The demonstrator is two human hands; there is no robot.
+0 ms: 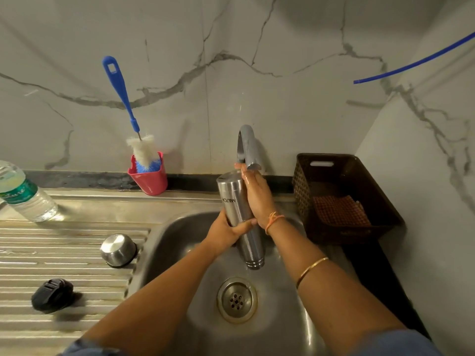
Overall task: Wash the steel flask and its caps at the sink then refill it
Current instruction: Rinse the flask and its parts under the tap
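The steel flask [232,199] hangs upside down over the sink basin [174,235], its mouth pointing at the drain [237,300] and water running out of it. My left hand [226,231] grips the flask around its middle. My right hand [255,194] lies along the flask's right side with straight wet fingers reaching up to its base, just under the tap [248,147]. The steel cap [118,250] and the black inner cap [52,294] lie on the ribbed drainboard [51,253] at the left.
A blue bottle brush [120,93] stands in a pink cup [149,179] behind the sink. A plastic water bottle [23,194] stands at the far left. A brown basket [344,196] with a checked cloth sits to the right. A blue tube [416,63] crosses the upper right.
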